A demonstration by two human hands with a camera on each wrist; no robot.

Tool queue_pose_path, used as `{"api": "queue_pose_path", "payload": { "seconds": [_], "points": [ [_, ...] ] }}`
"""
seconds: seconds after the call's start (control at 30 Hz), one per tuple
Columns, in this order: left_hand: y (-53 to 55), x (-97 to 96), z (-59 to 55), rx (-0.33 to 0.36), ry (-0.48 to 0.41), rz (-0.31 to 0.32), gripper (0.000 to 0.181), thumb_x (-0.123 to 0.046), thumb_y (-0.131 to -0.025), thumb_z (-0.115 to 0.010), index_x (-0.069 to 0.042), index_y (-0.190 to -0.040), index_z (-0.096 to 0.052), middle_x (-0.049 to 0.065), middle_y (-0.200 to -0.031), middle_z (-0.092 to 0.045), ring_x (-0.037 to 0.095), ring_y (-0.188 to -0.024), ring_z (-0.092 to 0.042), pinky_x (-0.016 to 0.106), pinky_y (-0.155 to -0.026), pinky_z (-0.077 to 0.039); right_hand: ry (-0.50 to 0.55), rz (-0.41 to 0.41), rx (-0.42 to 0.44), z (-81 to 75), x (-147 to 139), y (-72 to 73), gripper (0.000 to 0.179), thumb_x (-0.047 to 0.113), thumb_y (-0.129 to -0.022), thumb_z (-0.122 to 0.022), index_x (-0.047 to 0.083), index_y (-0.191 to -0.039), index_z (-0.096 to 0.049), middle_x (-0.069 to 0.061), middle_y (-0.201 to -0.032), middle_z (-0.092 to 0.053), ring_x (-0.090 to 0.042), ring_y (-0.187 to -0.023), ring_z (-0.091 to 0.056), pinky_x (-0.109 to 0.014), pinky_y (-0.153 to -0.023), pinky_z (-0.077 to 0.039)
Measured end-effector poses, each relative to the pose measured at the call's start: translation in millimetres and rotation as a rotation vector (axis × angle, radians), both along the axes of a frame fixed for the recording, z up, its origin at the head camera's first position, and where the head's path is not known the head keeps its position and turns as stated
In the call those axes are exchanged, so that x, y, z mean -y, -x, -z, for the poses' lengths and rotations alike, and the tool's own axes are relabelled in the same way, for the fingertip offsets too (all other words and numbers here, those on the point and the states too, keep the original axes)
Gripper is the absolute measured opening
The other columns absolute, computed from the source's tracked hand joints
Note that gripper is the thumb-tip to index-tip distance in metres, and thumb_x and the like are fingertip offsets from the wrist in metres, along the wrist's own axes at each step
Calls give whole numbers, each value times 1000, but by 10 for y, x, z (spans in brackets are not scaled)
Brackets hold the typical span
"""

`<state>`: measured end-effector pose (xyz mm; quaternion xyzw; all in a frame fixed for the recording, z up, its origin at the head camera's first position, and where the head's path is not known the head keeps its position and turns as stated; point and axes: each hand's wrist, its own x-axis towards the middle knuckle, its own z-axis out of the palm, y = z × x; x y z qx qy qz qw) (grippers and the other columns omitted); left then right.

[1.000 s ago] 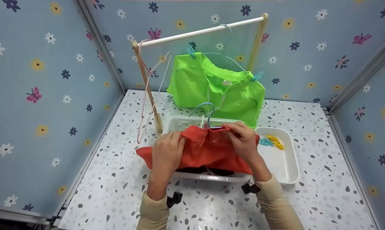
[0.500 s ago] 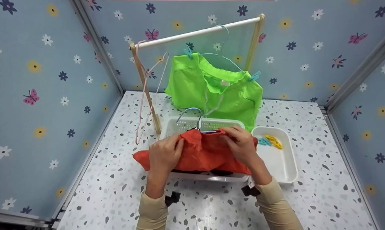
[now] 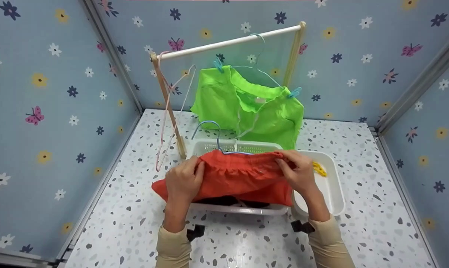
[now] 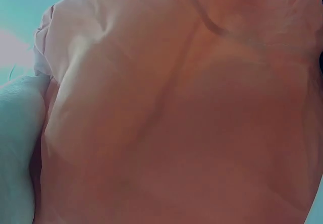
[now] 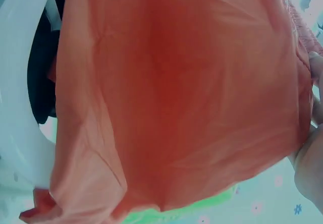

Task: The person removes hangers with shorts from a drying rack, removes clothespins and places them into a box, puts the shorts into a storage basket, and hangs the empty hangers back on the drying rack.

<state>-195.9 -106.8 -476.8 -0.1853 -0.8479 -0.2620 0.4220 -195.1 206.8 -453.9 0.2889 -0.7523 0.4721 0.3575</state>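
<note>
Red shorts (image 3: pixel 239 178) with a gathered elastic waistband are stretched between both hands over the basket. At the left end of the waistband my left hand (image 3: pixel 181 180) pinches the cloth between thumb and fingers. My right hand (image 3: pixel 301 171) pinches the right end the same way. A blue hanger (image 3: pixel 219 138) stands behind the waistband, its hook above it and most of its body hidden by the cloth. Red fabric (image 4: pixel 171 108) fills the left wrist view. In the right wrist view the shorts (image 5: pixel 176 93) hang down, with fingers (image 5: pixel 317 65) at the right edge.
A white basket (image 3: pixel 243 210) with dark items lies beneath. Right of it, a white tray (image 3: pixel 323 193) contains yellow clothespins (image 3: pixel 319 169). Behind stands a rack with a white rod (image 3: pixel 224 44), bearing green shorts (image 3: pixel 217 100) clipped with blue clothespins (image 3: pixel 294 92) and a pink hanger (image 3: pixel 165 115).
The waistband has been pulled wider and straighter as my right hand moved right and my left hand slightly left. The blue hanger's hook has shifted left.
</note>
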Motion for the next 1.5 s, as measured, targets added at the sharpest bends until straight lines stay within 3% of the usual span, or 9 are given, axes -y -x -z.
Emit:
{"api": "queue_pose_path", "payload": {
  "seconds": [0.27,0.53,0.77,0.9,0.97,1.1,1.27,1.4,1.5],
  "points": [
    [20,-9,22,-6,-35,-43,25,-15,-91,-59,-11,-68,-48,0,-52,-34,19,-41,-38,31,-40,-26,35,42,-14,-8,-100,-94,26,-25,-67,-70,-7,-86,-72,-13,-72,-65,-14,-59,-51,-24,-54,-39],
    [-36,125,-47,-37,-109,-162,22,-13,-91,-58,-7,-72,-50,4,-52,-39,24,-41,-40,34,-40,-26,96,186,-37,-8,-347,-174,13,-20,-76,-67,-8,-75,-70,-13,-62,-62,-8,-56,-54,-13,-58,-42],
    [1,89,-222,-96,-53,-56,25,-14,-94,-56,-8,-70,-52,3,-52,-37,21,-41,-39,32,-41,-23,110,163,30,112,-411,-82,20,-19,-74,-72,-8,-90,-72,-16,-81,-69,-11,-58,-59,-15,-56,-46],
    [9,98,-210,-155,-57,-17,24,-15,-93,-55,-8,-70,-54,3,-52,-39,21,-40,-42,33,-39,-26,30,144,34,195,-311,-31,49,-15,-69,-78,-5,-116,-66,-15,-111,-68,-16,-57,-58,-21,-52,-47],
    [8,111,-196,-172,-53,2,24,-16,-93,-56,-8,-70,-55,4,-53,-42,23,-41,-44,34,-38,-28,-73,166,14,179,-264,-28,58,-8,-71,-79,-2,-126,-61,-13,-119,-65,-18,-58,-58,-26,-50,-46],
    [14,132,-172,-169,-51,41,25,-17,-93,-55,-7,-70,-54,5,-54,-44,24,-43,-46,36,-39,-31,-325,268,-59,98,-206,-42,64,3,-75,-78,11,-135,-58,-11,-106,-70,-19,-51,-48,-33,-44,-38],
    [32,168,-141,-163,-51,35,26,-16,-94,-53,-7,-70,-55,5,-55,-46,22,-44,-47,35,-39,-32,-439,293,-127,68,-210,-62,43,2,-80,-71,11,-122,-66,-9,-71,-66,-21,-43,-42,-36,-39,-33],
    [35,191,-123,-152,-58,6,23,-15,-93,-55,-7,-71,-58,6,-56,-49,22,-44,-49,35,-39,-34,-451,290,-103,120,-242,-66,17,5,-88,-63,5,-104,-67,-9,-75,-68,-26,-49,-56,-39,-42,-42],
    [31,199,-114,-140,-60,-21,21,-13,-91,-57,-7,-71,-58,6,-55,-48,22,-43,-48,35,-38,-32,-456,301,-97,193,-264,-69,12,10,-94,-57,4,-98,-66,-9,-75,-68,-27,-50,-58,-39,-42,-43]
  ]
}}
